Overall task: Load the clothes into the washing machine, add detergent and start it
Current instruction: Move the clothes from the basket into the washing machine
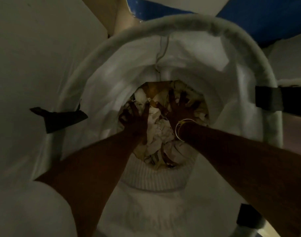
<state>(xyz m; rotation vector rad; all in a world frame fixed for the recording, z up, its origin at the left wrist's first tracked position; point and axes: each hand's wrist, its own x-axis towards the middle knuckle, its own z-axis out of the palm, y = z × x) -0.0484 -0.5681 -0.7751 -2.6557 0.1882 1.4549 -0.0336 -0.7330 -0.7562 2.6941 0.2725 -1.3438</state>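
White fabric laundry hamper with a round padded rim (pixel 172 21) holds crumpled white and tan clothes (pixel 158 134) at its bottom. Left hand (pixel 137 120) and right hand (pixel 178 112) reach deep inside the hamper. Their fingers are spread on the pile and, as far as the dim light shows, grasp nothing yet. It would be best to scoop from beneath on both sides.

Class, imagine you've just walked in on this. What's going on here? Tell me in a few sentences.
A person is reaching with both arms deep into a white fabric laundry hamper. The left hand and the right hand, which has a bangle at the wrist, are spread open over the crumpled pale clothes at the bottom. Neither hand appears to have gripped anything yet, so the clothes are not yet lifted out.
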